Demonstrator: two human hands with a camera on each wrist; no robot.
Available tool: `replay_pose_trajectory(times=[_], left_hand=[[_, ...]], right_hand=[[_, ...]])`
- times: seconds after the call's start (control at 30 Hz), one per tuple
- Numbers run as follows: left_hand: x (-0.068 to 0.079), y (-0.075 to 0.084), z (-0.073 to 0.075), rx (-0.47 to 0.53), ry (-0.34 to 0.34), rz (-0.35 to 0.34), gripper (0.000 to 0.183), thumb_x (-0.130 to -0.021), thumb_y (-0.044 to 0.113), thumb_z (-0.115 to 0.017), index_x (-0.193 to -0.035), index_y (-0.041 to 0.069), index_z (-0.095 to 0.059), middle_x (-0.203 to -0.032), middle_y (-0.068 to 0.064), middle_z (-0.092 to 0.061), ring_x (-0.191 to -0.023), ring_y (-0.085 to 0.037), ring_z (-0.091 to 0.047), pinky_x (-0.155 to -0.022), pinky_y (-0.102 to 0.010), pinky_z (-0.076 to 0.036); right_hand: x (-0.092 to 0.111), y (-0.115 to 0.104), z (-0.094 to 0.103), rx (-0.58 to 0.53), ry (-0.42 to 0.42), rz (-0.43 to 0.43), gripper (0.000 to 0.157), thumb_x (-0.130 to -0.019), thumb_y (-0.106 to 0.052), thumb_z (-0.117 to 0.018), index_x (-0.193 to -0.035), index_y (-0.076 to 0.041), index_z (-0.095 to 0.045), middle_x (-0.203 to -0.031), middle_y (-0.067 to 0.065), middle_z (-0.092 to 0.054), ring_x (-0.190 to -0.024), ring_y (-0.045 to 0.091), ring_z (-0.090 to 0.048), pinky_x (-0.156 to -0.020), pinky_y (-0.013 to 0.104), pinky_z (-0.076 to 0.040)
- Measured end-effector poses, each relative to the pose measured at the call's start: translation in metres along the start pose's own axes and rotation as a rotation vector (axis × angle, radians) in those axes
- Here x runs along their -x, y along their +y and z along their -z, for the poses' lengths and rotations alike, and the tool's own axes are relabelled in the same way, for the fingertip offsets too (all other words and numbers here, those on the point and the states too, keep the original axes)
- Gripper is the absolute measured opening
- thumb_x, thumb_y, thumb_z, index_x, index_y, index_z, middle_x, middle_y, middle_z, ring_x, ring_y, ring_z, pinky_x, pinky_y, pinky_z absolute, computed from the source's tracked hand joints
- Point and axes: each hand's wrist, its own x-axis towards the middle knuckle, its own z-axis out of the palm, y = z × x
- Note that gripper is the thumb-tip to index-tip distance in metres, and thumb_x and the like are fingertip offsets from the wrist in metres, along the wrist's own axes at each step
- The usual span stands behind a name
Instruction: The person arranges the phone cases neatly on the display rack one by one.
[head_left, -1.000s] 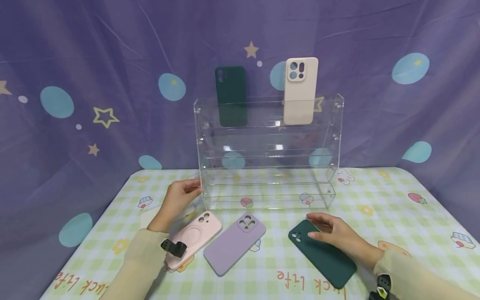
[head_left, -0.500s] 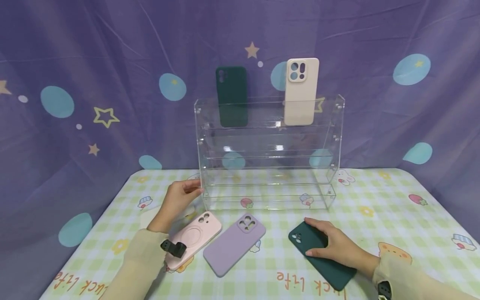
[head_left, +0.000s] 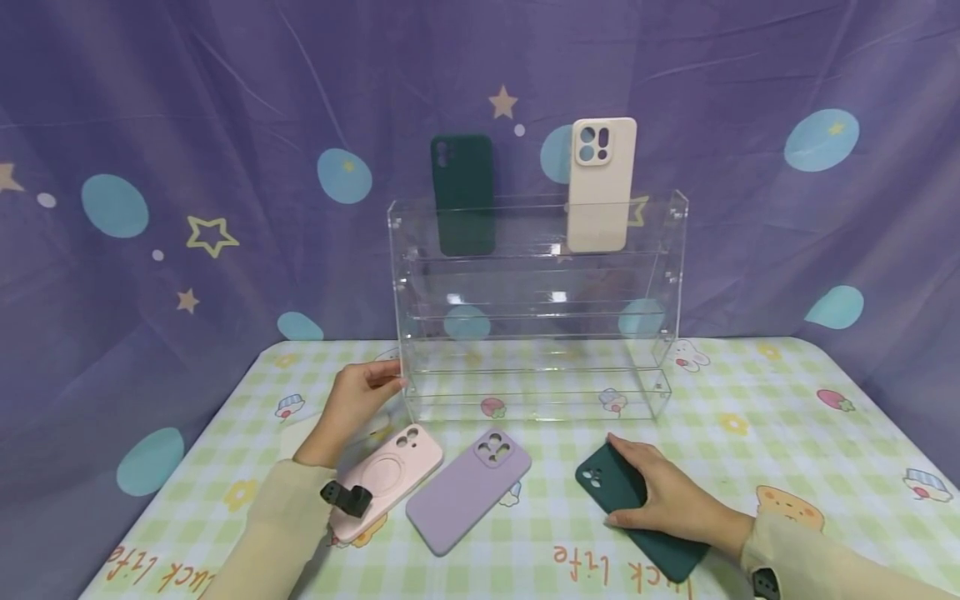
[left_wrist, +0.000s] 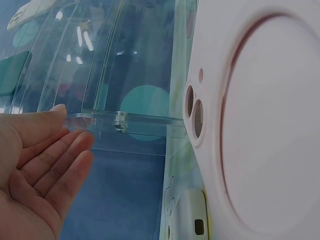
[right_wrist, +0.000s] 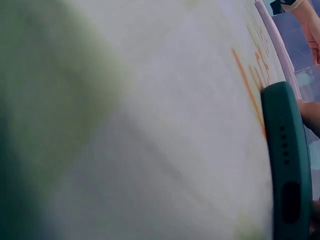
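Observation:
My right hand [head_left: 678, 500] lies across a dark green phone case [head_left: 615, 479] on the tablecloth, gripping it with thumb and fingers at opposite edges. In the right wrist view the case's side edge [right_wrist: 287, 160] shows, with small holes in it. My left hand [head_left: 354, 410] is at the left side of a clear acrylic display rack [head_left: 536, 407], fingertips at its lower front corner; in the left wrist view the fingers [left_wrist: 70, 175] are loosely extended. A pink phone case [head_left: 393, 471] with a ring lies beneath the left wrist, a lilac phone case [head_left: 465, 496] to its right.
On the rack's top tier stand another dark green case [head_left: 465, 192] and a cream case [head_left: 600, 183]. A pale case [left_wrist: 192, 220] lies left of the pink one, mostly hidden by the left arm. A purple curtain [head_left: 225, 125] hangs behind the checked tablecloth [head_left: 750, 454].
My right hand has lowered onto the dark green case, its thumb moving to the near left edge, and now grips it. My left hand and the rack have stayed in place.

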Motion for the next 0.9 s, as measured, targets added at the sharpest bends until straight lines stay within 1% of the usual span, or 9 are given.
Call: replay_pose_trajectory(times=[0.1, 0.33, 0.43, 0.5, 0.53, 0.63, 0.7, 0.8, 0.9], left_hand=[[0.0, 0.0, 0.0, -0.001, -0.003, -0.005, 0.03, -0.087, 0.007, -0.067, -0.114, -0.008, -0.064, -0.102, -0.022, -0.068, -0.089, -0.032, -0.067, -0.078, -0.038, -0.055], [0.0, -0.001, 0.0, 0.006, -0.003, -0.008, 0.03, -0.087, 0.007, -0.067, -0.114, -0.007, -0.064, -0.102, -0.021, -0.069, -0.089, -0.031, -0.068, -0.077, -0.034, -0.056], [0.0, -0.002, -0.001, 0.014, 0.0, -0.004, 0.03, -0.087, 0.007, -0.067, -0.113, -0.007, -0.065, -0.101, -0.021, -0.069, -0.088, -0.031, -0.068, -0.077, -0.034, -0.056], [-0.001, -0.002, -0.001, 0.011, 0.001, -0.001, 0.03, -0.087, 0.007, -0.067, -0.113, -0.007, -0.064, -0.1, -0.021, -0.069, -0.088, -0.031, -0.068, -0.077, -0.035, -0.056], [-0.001, -0.002, -0.001, 0.011, 0.003, -0.001, 0.03, -0.087, 0.007, -0.067, -0.113, -0.007, -0.065, -0.1, -0.021, -0.069, -0.088, -0.031, -0.068, -0.077, -0.035, -0.056], [-0.001, -0.002, -0.001, 0.012, -0.001, 0.001, 0.03, -0.087, 0.007, -0.067, -0.113, -0.007, -0.065, -0.1, -0.021, -0.069, -0.089, -0.031, -0.068, -0.077, -0.036, -0.056], [-0.001, -0.001, -0.001, 0.014, -0.003, 0.005, 0.03, -0.087, 0.007, -0.067, -0.113, -0.007, -0.065, -0.101, -0.021, -0.069, -0.089, -0.031, -0.067, -0.077, -0.036, -0.056], [-0.001, -0.001, 0.0, 0.01, -0.01, 0.01, 0.03, -0.088, 0.008, -0.066, -0.114, -0.006, -0.065, -0.101, -0.02, -0.069, -0.089, -0.031, -0.068, -0.077, -0.037, -0.056], [0.0, -0.001, 0.0, 0.002, -0.008, 0.011, 0.03, -0.088, 0.007, -0.066, -0.115, -0.006, -0.064, -0.101, -0.019, -0.069, -0.089, -0.031, -0.068, -0.077, -0.037, -0.056]], right_hand=[[0.0, -0.001, 0.0, -0.002, 0.005, 0.012, 0.105, -0.068, -0.057, -0.076, -0.145, 0.0, -0.033, -0.142, 0.018, -0.042, -0.126, 0.031, -0.042, -0.096, 0.049, -0.041], [0.0, -0.005, 0.001, 0.027, 0.042, 0.086, 0.104, -0.066, -0.057, -0.077, -0.144, -0.003, -0.035, -0.143, 0.017, -0.039, -0.125, 0.034, -0.043, -0.093, 0.052, -0.043], [0.0, -0.007, 0.003, 0.017, 0.075, 0.095, 0.101, -0.066, -0.056, -0.078, -0.143, -0.003, -0.037, -0.141, 0.016, -0.043, -0.122, 0.034, -0.046, -0.091, 0.051, -0.045], [0.0, -0.008, 0.005, -0.004, 0.119, 0.089, 0.095, -0.069, -0.053, -0.077, -0.141, -0.002, -0.041, -0.137, 0.017, -0.047, -0.118, 0.034, -0.051, -0.088, 0.049, -0.047], [0.0, -0.008, 0.005, -0.024, 0.148, 0.082, 0.089, -0.072, -0.049, -0.077, -0.139, -0.002, -0.043, -0.134, 0.017, -0.051, -0.115, 0.032, -0.054, -0.085, 0.046, -0.049], [-0.002, -0.005, 0.007, -0.103, 0.254, 0.072, 0.064, -0.082, -0.032, -0.073, -0.133, 0.0, -0.051, -0.118, 0.014, -0.063, -0.097, 0.017, -0.063, -0.071, 0.033, -0.053], [-0.003, -0.005, 0.011, -0.179, 0.299, 0.065, 0.048, -0.088, -0.021, -0.068, -0.129, 0.001, -0.055, -0.11, 0.013, -0.067, -0.085, 0.009, -0.063, -0.063, 0.026, -0.052], [-0.005, -0.007, 0.021, -0.291, 0.287, 0.025, 0.037, -0.092, -0.015, -0.062, -0.125, 0.001, -0.058, -0.102, 0.013, -0.069, -0.076, 0.004, -0.061, -0.059, 0.024, -0.051], [-0.007, -0.011, 0.031, -0.414, 0.206, -0.053, 0.038, -0.093, -0.019, -0.06, -0.125, 0.002, -0.058, -0.105, 0.016, -0.068, -0.079, 0.006, -0.064, -0.063, 0.026, -0.053]])
